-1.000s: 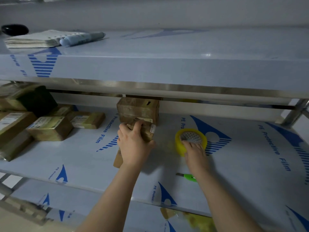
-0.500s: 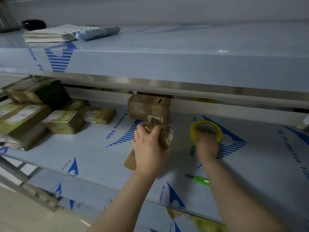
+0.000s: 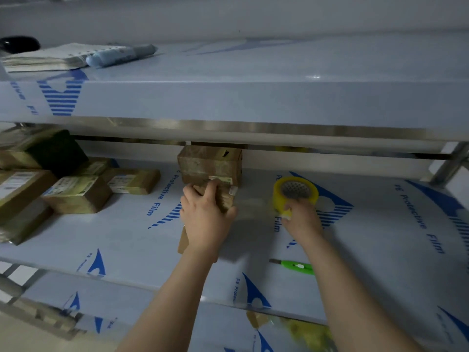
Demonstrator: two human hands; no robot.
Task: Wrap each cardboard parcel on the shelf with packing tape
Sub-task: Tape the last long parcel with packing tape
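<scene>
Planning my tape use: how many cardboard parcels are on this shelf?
8: six parcels clustered at the left, one box at the back centre, one parcel in the left hand. More may be hidden.

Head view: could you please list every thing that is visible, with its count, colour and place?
middle shelf: one, pale film with blue print, centre
upper shelf: one, same film, above
small parcel: one, brown, middle shelf centre
tape roll: one, yellow, right of small parcel
larger box: one, brown, behind small parcel
labelled parcels: at least five, brown, middle shelf left
cutter: one, green, middle shelf front
paper stack: one, whitish, upper shelf left
tube: one, light blue, beside paper stack
left hand: one, fingers grip small parcel
right hand: one, fingers hold tape roll
</scene>
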